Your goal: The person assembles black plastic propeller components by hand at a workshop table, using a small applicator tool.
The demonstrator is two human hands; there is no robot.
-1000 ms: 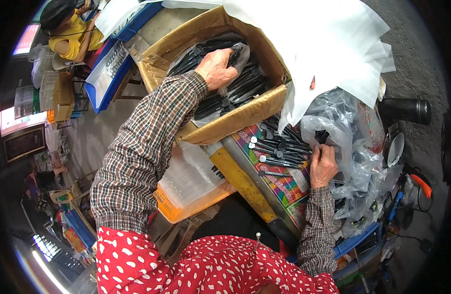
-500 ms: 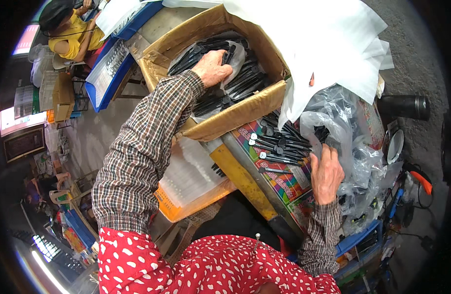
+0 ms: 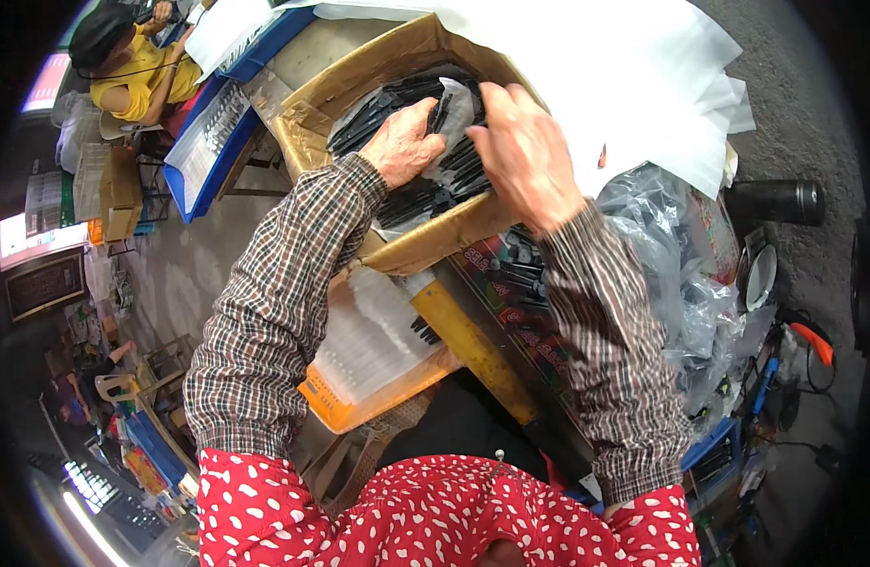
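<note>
Off to the left, some small grey parts are being held in a blue tray. Translucent plastic is being carried in an orange tray by the box's near-left corner. Slim black pieces are being held below the rim of the cardboard box. The left hand is being curled over them, grip can't really be told. A narrow gap is being left before the right hand, which is being held half open, thumb spread, over the box's right edge.
</note>
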